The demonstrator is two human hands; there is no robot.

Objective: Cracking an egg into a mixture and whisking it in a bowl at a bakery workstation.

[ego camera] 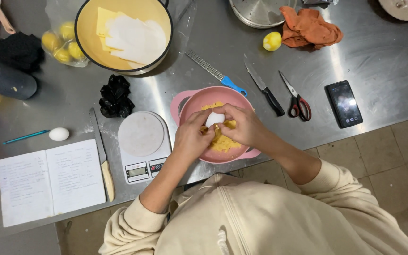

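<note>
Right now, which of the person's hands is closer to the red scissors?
Right. The right hand holds the egg on the side toward the scissors; the left hand holds it from the far side.

A white egg [214, 118] sits upright between both thumbs, its shell pale and smooth, held directly above a pink bowl [190, 101] with side handles. Crumbly yellow mixture [223, 141] fills the bowl's bottom beneath it.

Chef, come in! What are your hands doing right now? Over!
Left hand and right hand both gripping white egg. Egg over pink bowl of yellow mixture. Nothing blocking.
</note>
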